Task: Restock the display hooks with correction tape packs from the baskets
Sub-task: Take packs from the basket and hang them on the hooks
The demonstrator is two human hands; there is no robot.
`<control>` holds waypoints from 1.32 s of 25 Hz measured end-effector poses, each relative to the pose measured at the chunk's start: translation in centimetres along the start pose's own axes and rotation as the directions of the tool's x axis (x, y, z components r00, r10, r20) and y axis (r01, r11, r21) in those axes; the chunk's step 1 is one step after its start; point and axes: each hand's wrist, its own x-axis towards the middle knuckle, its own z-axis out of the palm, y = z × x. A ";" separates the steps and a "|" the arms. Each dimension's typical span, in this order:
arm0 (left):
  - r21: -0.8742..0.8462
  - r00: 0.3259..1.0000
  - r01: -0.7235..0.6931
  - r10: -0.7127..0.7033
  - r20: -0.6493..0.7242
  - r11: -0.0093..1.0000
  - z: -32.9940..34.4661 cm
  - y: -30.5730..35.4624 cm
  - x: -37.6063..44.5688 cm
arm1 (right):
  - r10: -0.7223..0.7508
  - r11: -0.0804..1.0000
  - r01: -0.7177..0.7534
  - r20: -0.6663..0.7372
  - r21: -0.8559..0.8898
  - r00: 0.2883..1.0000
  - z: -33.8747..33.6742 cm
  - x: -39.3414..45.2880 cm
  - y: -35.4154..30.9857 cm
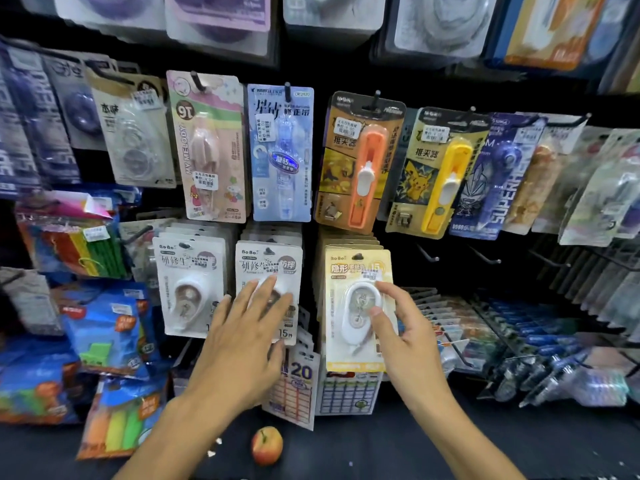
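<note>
The front pack (pixel 358 308) on the right hook is pale yellow with a white tape case. The two packs (pixel 189 284) beside it are white with grey-brown print. Above hang a pink pack (pixel 209 147), a light blue pack (pixel 281 154), an orange cutter (pixel 369 174) and a yellow cutter (pixel 443 188). Below lies a red and yellow apple (pixel 266 445).

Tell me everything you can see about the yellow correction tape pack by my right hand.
The yellow correction tape pack is a pale yellow card with a clear blister over a white oval dispenser, and a price sticker near the top. It hangs upright at the front of a stack on its hook, right of the white packs. The right hand touches it, thumb on the blister.
</note>
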 end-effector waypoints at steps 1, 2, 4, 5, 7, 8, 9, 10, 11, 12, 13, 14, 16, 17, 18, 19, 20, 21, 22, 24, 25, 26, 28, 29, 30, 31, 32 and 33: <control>0.009 1.000 0.009 -0.009 0.021 1.000 0.3 -0.4 0.1 | 0.018 1.000 -0.018 -0.004 -0.005 1.000 0.3 0.6 0.5; 0.020 0.999 0.013 -0.014 0.041 1.000 0.5 -0.6 0.2 | 0.033 0.999 -0.034 -0.005 -0.031 0.999 0.6 1.3 1.0; 0.019 0.998 0.009 -0.010 0.063 1.000 0.8 -0.4 0.1 | 0.033 0.991 -0.033 -0.004 -0.132 0.999 1.7 3.3 1.6; 0.010 0.998 0.002 -0.002 0.061 1.000 0.8 -0.3 0.1 | 0.016 0.982 -0.016 -0.005 -0.190 1.000 2.3 4.5 1.9; 0.010 0.998 -0.014 0.013 0.061 1.000 0.9 -0.5 -0.2 | -0.025 0.953 0.022 -0.004 -0.301 1.000 3.4 7.4 2.7; 0.016 0.997 -0.019 0.018 0.069 1.000 1.0 -0.8 -0.4 | -0.026 0.938 0.024 0.000 -0.346 1.000 3.8 8.8 3.2; 0.020 0.997 -0.017 0.015 0.080 1.000 1.0 -1.2 -0.6 | -0.010 0.928 0.014 0.012 -0.372 1.000 4.0 10.1 3.6; 0.026 0.996 -0.013 0.011 0.089 1.000 1.0 -1.4 -0.8 | 0.006 0.924 0.007 0.032 -0.382 0.999 4.1 11.0 4.0; 0.037 0.996 -0.014 0.011 0.091 0.999 1.1 -1.7 -1.1 | 0.013 0.922 0.007 0.049 -0.387 0.999 4.3 11.5 4.6; 0.051 0.996 -0.022 0.018 0.088 0.998 1.2 -2.0 -1.4 | 0.003 0.918 0.015 0.047 -0.395 0.999 4.6 11.3 5.4; 0.066 0.996 -0.041 0.035 0.082 0.997 1.2 -2.3 -1.8 | -0.021 0.914 0.023 0.011 -0.404 1.000 4.9 10.4 6.4; 0.072 0.996 -0.062 0.056 0.076 0.995 1.3 -2.5 -2.3 | -0.046 0.916 0.022 -0.051 -0.400 0.998 5.3 8.9 7.7; 0.070 0.993 -0.087 0.080 0.089 0.994 1.4 -2.7 -3.4 | -0.063 0.924 0.020 -0.101 -0.382 0.993 6.1 4.1 10.7; 0.079 0.990 -0.080 0.071 0.120 0.994 1.5 -2.6 -3.9 | -0.069 0.919 0.042 -0.053 -0.393 0.996 6.5 0.7 12.1; 0.088 0.986 -0.072 0.057 0.158 0.994 1.5 -2.3 -4.1 | -0.110 0.892 0.108 0.020 -0.438 0.994 6.9 -2.7 13.2; 0.081 0.976 -0.065 0.046 0.212 0.995 1.6 -2.0 -4.0 | -0.158 0.844 0.193 0.112 -0.501 0.981 7.3 -6.0 14.2; 0.062 0.958 -0.057 0.037 0.286 0.996 2.0 -1.6 -4.2 | -0.179 0.784 0.273 0.218 -0.557 0.959 7.6 -9.5 15.2; 0.044 0.934 -0.062 0.042 0.354 0.997 2.5 -1.1 -4.2 | -0.154 0.742 0.339 0.344 -0.578 0.926 7.6 -12.9 16.1; 0.031 0.910 -0.071 0.052 0.411 0.997 3.2 -0.8 -4.3 | -0.043 0.733 0.381 0.520 -0.563 0.853 7.3 -16.1 16.9; -0.006 0.837 -0.080 0.071 0.542 0.997 4.6 -0.1 -5.2 | 0.285 0.743 0.380 0.774 -0.551 0.565 5.7 -20.5 18.8; -0.026 0.782 -0.087 0.084 0.618 0.996 5.5 0.3 -6.0 | 0.441 0.722 0.370 0.801 -0.585 0.406 4.6 -22.0 20.2; -0.042 0.717 -0.092 0.096 0.690 0.995 6.5 0.5 -6.8 | 0.537 0.681 0.362 0.770 -0.637 0.345 3.4 -22.4 21.6; -0.054 0.576 -0.061 0.080 0.814 0.997 9.1 0.5 -8.9 | 0.661 0.570 0.245 0.614 -0.785 0.431 1.4 -21.8 23.3; -0.053 0.509 -0.022 0.057 0.859 0.998 10.7 0.2 -10.0 | 0.702 0.525 0.122 0.509 -0.843 0.498 0.6 -21.0 23.8; -0.051 0.458 0.036 0.029 0.889 0.998 12.3 -0.3 -11.3 | 0.733 0.485 0.007 0.410 -0.875 0.543 0.1 -20.2 24.3; -0.042 0.424 0.116 -0.011 0.905 0.992 14.1 -1.0 -12.8 | 0.758 0.452 -0.085 0.333 -0.888 0.561 0.0 -19.5 24.5; -0.017 0.412 0.216 -0.076 0.908 0.976 16.0 -1.7 -14.7 | 0.780 0.441 -0.161 0.288 -0.883 0.555 0.3 -19.2 24.8; 0.021 0.408 0.322 -0.159 0.899 0.946 17.8 -2.2 -16.8 | 0.802 0.449 -0.236 0.273 -0.862 0.531 1.2 -19.2 25.1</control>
